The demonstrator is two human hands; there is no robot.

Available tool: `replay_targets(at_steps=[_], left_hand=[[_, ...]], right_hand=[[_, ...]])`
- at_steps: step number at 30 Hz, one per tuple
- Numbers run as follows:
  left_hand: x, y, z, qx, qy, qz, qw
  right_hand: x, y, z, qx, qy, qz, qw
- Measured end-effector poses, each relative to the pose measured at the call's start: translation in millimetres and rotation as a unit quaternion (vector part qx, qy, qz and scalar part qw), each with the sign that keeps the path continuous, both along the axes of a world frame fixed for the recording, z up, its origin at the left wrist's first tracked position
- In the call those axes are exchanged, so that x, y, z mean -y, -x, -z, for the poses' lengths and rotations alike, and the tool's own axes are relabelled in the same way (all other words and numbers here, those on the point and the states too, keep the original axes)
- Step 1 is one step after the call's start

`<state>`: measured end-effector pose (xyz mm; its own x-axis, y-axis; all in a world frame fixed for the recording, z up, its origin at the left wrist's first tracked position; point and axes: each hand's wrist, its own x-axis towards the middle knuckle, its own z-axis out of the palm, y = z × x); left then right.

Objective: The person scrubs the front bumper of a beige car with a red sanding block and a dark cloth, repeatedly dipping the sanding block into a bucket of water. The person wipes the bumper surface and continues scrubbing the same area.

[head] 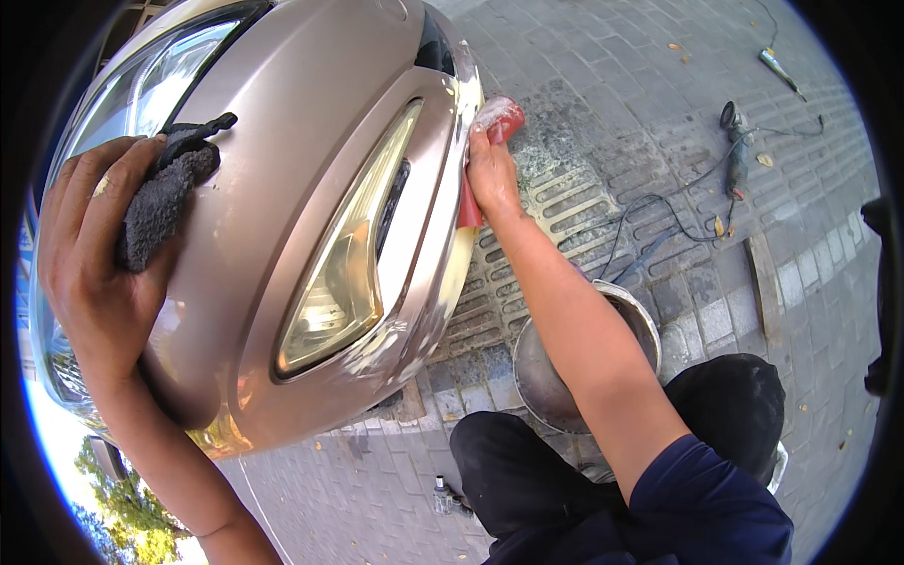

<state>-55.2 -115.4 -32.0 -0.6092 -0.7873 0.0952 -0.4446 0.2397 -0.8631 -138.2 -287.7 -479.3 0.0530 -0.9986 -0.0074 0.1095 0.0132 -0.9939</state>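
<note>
My left hand (99, 247) presses a dark grey towel cloth (159, 212) against the hood of a beige car (233, 233). Lower down, my right hand (492, 169) grips a red sanding block (503, 119) flat along the front bumper (424, 325); whitish residue coats the block's upper end, and my fingers cover its middle. Pale yellow filler (458, 261) and scuffed, bare patches mark the bumper around it. Between the hands lies a yellowed headlight (339, 282), set in the bodywork.
A metal bucket (526, 374) stands between my knees, partly behind my right forearm. On the paving, an angle grinder (739, 155) lies with its black cord (681, 219) looped nearby. Farther off is a slim corded tool (780, 70). A slotted drain grate (565, 205) runs below the bumper.
</note>
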Motion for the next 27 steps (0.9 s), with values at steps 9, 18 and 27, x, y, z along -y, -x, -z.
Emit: replay_targets(at_steps=[9, 18, 27], left_hand=[[2.9, 1.3, -2.3, 0.003, -0.01, -0.004, 1.0], [-0.7, -1.8, -2.0, 0.0, -0.003, -0.021, 1.0], [4.0, -4.5, -4.1, -0.019, -0.016, 0.002, 1.0]], right_hand=[[-89.8, 0.5, -7.1, 0.075, -0.074, -0.11, 0.988], [-75.5, -5.4, -1.4, 0.085, -0.106, -0.095, 0.986], [-65.4, -5.2, 11.6, 0.078, -0.058, -0.065, 0.993]])
